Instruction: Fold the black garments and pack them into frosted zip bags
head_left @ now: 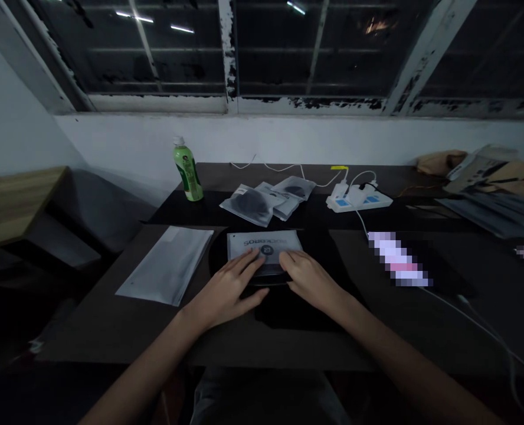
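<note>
A frosted plastic bag (266, 239) printed with ROCKBROS, upside down to me, lies on a dark object (268, 280) whose kind I cannot make out. My left hand (233, 289) rests on the bag's left part with fingers stretched and thumb apart. At the right edge, my right hand (308, 276) has its fingers curled in and closed on the bag. Another flat frosted bag (167, 265) lies to the left, apart from my hands. Behind are several smaller bags, among them a clear bag with a dark item (248, 203).
A green bottle (187, 171) stands at the back left. At the back right are a white power strip (359, 200) with plugs and cables, and a pile of bags and packaging (487, 183). A lit phone (397, 260) lies on the dark table (288, 351) to the right.
</note>
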Available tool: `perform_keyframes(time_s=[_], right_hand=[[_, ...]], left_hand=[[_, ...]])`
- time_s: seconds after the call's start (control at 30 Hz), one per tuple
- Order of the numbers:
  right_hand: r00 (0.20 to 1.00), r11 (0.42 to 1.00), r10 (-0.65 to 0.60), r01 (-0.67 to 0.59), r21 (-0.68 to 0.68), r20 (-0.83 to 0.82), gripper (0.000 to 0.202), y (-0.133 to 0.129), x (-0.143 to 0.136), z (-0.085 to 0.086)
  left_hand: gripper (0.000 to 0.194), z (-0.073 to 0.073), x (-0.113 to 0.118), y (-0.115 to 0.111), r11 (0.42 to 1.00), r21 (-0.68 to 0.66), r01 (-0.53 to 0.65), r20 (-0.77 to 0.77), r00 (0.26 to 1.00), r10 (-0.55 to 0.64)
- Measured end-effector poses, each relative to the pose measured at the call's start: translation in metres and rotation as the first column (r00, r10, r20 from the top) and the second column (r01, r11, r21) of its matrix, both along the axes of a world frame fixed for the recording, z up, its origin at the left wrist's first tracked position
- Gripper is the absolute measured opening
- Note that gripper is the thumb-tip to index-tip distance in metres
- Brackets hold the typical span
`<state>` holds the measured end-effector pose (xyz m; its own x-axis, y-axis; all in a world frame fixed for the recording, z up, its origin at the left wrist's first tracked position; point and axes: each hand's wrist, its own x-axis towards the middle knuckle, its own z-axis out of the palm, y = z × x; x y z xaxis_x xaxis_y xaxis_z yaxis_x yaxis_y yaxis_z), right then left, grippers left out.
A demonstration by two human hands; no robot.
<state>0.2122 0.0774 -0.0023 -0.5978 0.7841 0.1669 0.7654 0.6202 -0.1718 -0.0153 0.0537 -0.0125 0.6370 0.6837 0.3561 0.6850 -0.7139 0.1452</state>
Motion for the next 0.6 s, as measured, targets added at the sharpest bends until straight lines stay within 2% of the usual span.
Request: perform_keyframes(time_s=[0.07,0.13,0.2,0.3,0.47,0.53,0.6], right_hand=[[0.995,0.998,0.008,-0.014,-0.06,-0.099,0.026,-0.001,0.005,0.002],[0.981,0.991,0.033,-0.057,-0.122,-0.19,0.034,-0.002,0.012,0.007],[0.977,0.986,0.049,-0.081,-0.148,-0.208,0.033,-0.002,0.016,0.01],[0.989,0.994,0.037,-0.051,-0.094,-0.141,0.02,0.0,0.013,0.006],[0.988,0.99,-0.125,0.119,0.071,0.088,0.037,-0.001,-0.007,-0.013],[0.981,0.983,-0.167,0.157,0.101,0.104,0.036,-0.002,-0.008,-0.015],[0.985,0.983,-0.152,0.141,0.117,0.086,0.029,-0.004,-0.003,-0.012]], left_hand=[[0.046,-0.005,-0.003,0.001,1.0,0.022,-0.015,0.005,1.0,0.015],[0.039,-0.009,-0.004,0.003,0.998,0.059,-0.013,0.017,1.0,0.012],[0.033,-0.011,-0.005,0.003,0.996,0.086,-0.004,0.03,1.0,0.001],[0.026,-0.012,-0.003,0.002,0.992,0.123,-0.016,0.064,0.998,0.008],[0.023,-0.011,0.002,-0.001,0.992,0.127,0.018,0.119,0.992,-0.034],[0.021,-0.007,0.001,-0.001,0.99,0.136,0.019,0.128,0.991,-0.037],[0.019,0.0,-0.002,-0.003,0.99,0.139,-0.008,0.147,0.989,-0.012]])
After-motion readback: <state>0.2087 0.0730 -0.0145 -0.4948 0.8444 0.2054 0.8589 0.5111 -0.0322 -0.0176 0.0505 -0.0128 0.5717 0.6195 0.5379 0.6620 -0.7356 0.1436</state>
